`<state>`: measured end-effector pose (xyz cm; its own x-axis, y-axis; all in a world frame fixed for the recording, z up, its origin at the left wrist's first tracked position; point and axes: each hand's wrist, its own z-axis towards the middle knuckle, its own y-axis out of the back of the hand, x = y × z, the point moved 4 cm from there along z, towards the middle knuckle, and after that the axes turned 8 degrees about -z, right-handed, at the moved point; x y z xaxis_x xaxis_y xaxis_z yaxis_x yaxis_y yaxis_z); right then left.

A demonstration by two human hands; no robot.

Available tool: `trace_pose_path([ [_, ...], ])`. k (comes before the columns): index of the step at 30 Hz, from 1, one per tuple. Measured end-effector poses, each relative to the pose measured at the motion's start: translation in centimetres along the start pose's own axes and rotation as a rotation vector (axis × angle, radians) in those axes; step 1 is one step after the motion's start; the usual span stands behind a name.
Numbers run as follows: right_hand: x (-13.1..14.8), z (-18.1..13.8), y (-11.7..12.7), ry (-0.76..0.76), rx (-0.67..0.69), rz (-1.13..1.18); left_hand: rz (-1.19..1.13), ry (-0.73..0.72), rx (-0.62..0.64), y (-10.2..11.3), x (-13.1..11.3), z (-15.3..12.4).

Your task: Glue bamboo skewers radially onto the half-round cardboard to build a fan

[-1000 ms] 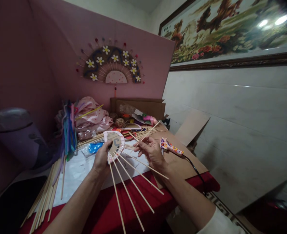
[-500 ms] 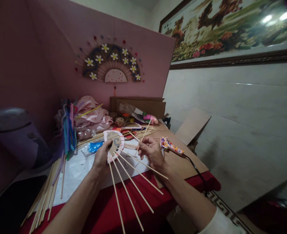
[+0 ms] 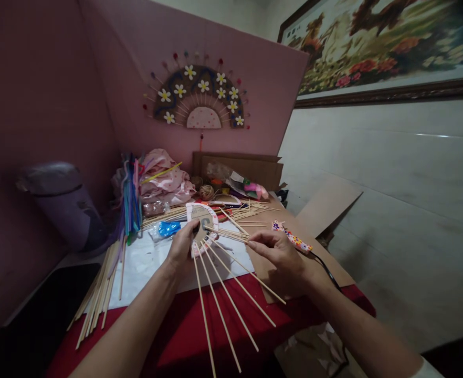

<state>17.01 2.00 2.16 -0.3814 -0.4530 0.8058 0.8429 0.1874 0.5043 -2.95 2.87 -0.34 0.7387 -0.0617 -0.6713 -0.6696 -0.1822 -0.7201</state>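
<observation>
My left hand is closed on the edge of a half-round cardboard piece with a pale pink fabric border. Several thin wooden sticks spread from its curved edge toward me. Between the thumb and fingers of my right hand is a single wooden stick, whose far tip lies over the cardboard near the curved edge. Whether that tip touches the cardboard, I cannot tell. Just beyond my right hand lies a flower-patterned glue gun with a black cord.
Loose sticks lie at the left table edge. Behind them stand coloured pipe cleaners, pink fabric and a blue packet. A decorated fan hangs on the pink panel. A cardboard sheet lies at right.
My right hand has turned its stick from steeply upright to nearly level, bringing one tip over the cardboard. The camera view has swung left; my left hand keeps its hold.
</observation>
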Motion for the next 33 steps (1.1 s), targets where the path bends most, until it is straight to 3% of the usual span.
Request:
trace_pose_path([
  [5, 0.2, -1.1, 0.8, 0.087, -0.039, -0.146, 0.076, -0.017, 0.028, -0.1, 0.0, -0.2],
  [13, 0.4, -1.7, 1.2, 0.103, -0.039, -0.227, 0.107, -0.019, 0.002, -0.1, 0.0, -0.2],
  [33, 0.3, -1.8, 0.8, 0.115, -0.053, -0.236, 0.058, -0.055, 0.003, -0.2, -0.1, -0.3],
])
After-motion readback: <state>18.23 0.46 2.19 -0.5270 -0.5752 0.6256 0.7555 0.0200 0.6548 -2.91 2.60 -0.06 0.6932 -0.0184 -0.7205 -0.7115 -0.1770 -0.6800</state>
